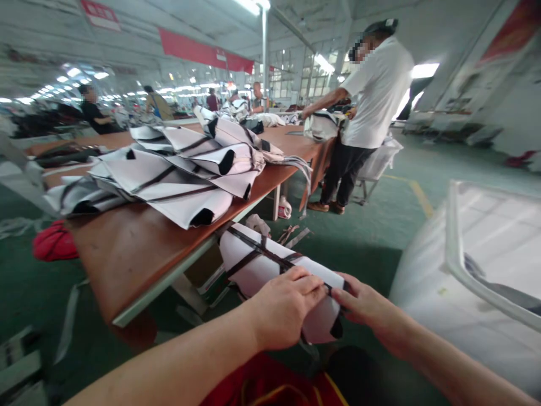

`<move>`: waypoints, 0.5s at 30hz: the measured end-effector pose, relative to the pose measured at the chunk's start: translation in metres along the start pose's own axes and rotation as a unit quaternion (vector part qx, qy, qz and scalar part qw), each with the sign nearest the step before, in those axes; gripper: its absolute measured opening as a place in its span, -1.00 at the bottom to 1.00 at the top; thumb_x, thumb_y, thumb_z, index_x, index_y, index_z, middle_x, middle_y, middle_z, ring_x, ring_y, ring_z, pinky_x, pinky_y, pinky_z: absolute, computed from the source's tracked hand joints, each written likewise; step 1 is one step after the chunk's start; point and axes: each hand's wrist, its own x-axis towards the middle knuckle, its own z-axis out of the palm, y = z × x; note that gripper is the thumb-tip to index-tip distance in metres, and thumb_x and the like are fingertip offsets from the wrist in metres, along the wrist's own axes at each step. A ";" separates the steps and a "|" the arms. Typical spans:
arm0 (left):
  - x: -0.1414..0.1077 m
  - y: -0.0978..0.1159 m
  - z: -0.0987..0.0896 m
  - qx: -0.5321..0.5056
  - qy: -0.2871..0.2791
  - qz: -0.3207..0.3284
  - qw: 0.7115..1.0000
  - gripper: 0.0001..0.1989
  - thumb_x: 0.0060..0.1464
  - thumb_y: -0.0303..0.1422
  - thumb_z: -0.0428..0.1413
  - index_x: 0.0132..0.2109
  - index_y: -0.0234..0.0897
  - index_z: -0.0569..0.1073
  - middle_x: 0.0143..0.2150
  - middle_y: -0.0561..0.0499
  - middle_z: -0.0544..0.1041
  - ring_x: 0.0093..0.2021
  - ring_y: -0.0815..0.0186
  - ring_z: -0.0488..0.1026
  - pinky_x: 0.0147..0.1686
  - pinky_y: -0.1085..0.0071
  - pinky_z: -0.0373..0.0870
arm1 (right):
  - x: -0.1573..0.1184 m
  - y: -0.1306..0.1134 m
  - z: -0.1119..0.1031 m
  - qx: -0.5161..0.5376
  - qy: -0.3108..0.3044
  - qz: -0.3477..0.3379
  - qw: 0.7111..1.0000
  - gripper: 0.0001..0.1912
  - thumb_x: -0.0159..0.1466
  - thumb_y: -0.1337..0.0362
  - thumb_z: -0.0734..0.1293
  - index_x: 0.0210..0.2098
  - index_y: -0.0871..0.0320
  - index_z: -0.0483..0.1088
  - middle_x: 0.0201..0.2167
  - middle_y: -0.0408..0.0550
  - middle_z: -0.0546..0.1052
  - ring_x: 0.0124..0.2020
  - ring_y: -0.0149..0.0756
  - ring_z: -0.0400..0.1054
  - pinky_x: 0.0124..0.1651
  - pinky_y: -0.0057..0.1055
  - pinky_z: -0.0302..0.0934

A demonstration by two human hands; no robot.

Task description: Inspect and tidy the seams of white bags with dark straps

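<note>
As L fingers (310, 282) curl on wht pc (257, 276), R fingers (345, 298) pinch

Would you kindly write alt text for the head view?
A person's left hand and right hand hold a white, dark-strapped piece beside a brown table piled with similar pieces. A co-worker in white stands farther back; a white container is at right.

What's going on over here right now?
A person has both hands on a white piece with dark straps, beside the table. The left hand lies over it, and the right hand grips its near end. A pile of similar white pieces lies on the table. Farther along, a co-worker in a white top handles a pale bundle. A large white container stands at right.
</note>
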 end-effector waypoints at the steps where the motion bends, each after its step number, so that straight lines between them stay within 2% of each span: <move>1: -0.004 -0.002 0.000 0.004 0.008 -0.018 1.000 -0.48 0.04 -0.40 0.02 0.17 -0.43 0.20 0.15 -0.13 0.26 0.12 0.16 0.15 0.20 0.31 0.02 | 0.000 0.003 0.003 0.021 -0.011 0.022 0.999 -0.39 0.09 -0.07 0.25 0.00 0.20 0.25 -0.21 0.04 0.47 -0.19 -0.14 0.36 -0.27 -0.29 0.30; 3: -0.012 -0.006 0.002 0.017 0.025 -0.062 0.998 -0.46 0.09 -0.27 0.03 0.18 -0.44 0.19 0.20 -0.15 0.21 0.19 0.13 0.09 0.23 0.26 -0.04 | 0.000 0.010 0.007 0.046 -0.003 0.042 0.998 -0.37 0.08 -0.11 0.25 0.03 0.15 0.22 -0.20 0.02 0.47 -0.20 -0.14 0.36 -0.34 -0.33 0.29; 6: -0.028 -0.015 0.004 0.030 0.051 -0.091 0.994 -0.41 0.14 -0.09 -0.04 0.19 -0.40 0.18 0.23 -0.13 0.18 0.25 0.15 0.01 0.26 0.25 -0.09 | -0.001 0.015 0.008 0.076 0.011 0.073 0.994 -0.35 0.08 -0.12 0.25 0.06 0.10 0.19 -0.13 0.02 0.45 -0.16 -0.13 0.36 -0.29 -0.30 0.30; 9: -0.041 -0.025 0.005 0.037 0.074 -0.112 0.990 -0.43 0.18 -0.05 -0.10 0.20 -0.31 0.18 0.24 -0.07 0.17 0.27 0.21 0.00 0.26 0.24 -0.10 | -0.003 0.010 0.007 0.106 -0.007 0.094 0.990 -0.31 0.04 -0.13 0.28 0.06 0.11 0.21 -0.05 0.07 0.42 -0.09 -0.10 0.35 -0.21 -0.26 0.32; 12: -0.046 -0.029 0.002 0.042 0.079 -0.162 0.983 -0.46 0.15 -0.03 -0.07 0.18 -0.21 0.20 0.24 -0.05 0.19 0.25 0.19 0.04 0.24 0.16 -0.07 | -0.004 0.006 0.006 0.110 -0.045 0.066 0.991 -0.32 0.06 -0.15 0.25 0.06 0.13 0.24 -0.01 0.09 0.41 -0.06 -0.06 0.35 -0.14 -0.23 0.33; 13: -0.045 -0.029 0.000 0.042 0.079 -0.175 0.981 -0.45 0.13 -0.02 -0.05 0.18 -0.20 0.21 0.23 -0.06 0.19 0.24 0.17 0.06 0.23 0.13 -0.05 | -0.003 0.007 0.006 0.090 -0.036 0.048 0.994 -0.31 0.06 -0.14 0.24 0.06 0.15 0.25 -0.01 0.12 0.41 -0.05 -0.03 0.35 -0.11 -0.20 0.32; 15: -0.044 -0.028 -0.004 0.030 0.080 -0.186 0.979 -0.44 0.09 0.00 -0.02 0.15 -0.19 0.24 0.21 -0.07 0.22 0.22 0.14 0.10 0.21 0.10 -0.02 | 0.002 0.012 0.005 0.003 0.037 -0.009 0.999 -0.26 0.04 -0.12 0.24 0.07 0.24 0.23 0.02 0.21 0.38 0.00 0.04 0.30 0.02 -0.11 0.23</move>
